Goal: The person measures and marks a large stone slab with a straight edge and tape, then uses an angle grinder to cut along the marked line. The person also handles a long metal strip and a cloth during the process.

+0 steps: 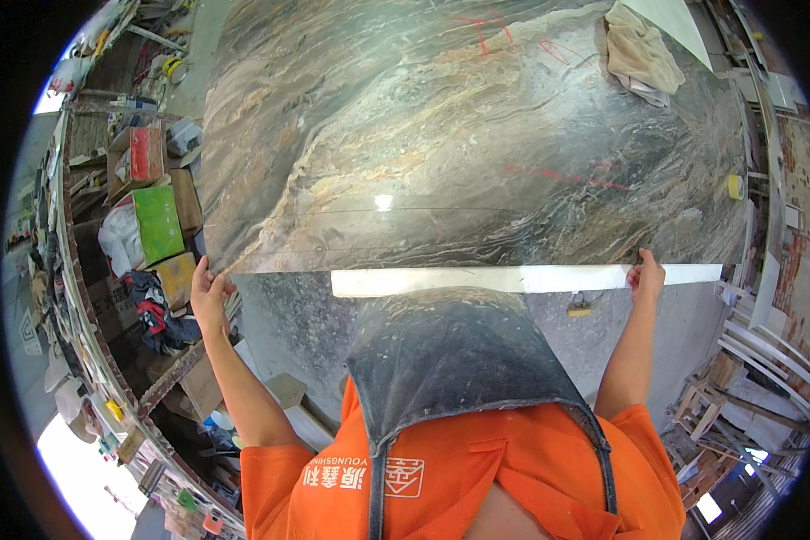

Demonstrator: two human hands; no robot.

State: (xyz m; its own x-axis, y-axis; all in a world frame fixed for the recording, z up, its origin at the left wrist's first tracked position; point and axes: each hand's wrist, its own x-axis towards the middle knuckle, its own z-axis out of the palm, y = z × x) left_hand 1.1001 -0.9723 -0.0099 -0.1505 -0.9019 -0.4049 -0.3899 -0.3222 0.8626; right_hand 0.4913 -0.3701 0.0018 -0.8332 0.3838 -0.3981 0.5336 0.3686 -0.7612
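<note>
Bearing red scrawls [612, 184], the slab [378, 135] meets both hands [211, 300] [646, 275].

The slab [405, 162] is veined in smoky grey, rust brown and cream, its wavy bands sweeping diagonally, a paler golden streak among them and darker charcoal ripples toward the lower right. Thin red lines [567, 178] are scrawled across it. The narrow strip [423, 283] is white, the crumpled cloth [639, 54] beige, the tape roll [736, 187] yellow. The apron [459, 360] is faded charcoal, mottled with pale specks, its 2 straps [376, 495] equally dark; the shirt [274, 495] is plain orange with a white print. A package [158, 221] shows bright green. The floor [306, 315] is speckled grey.
</note>
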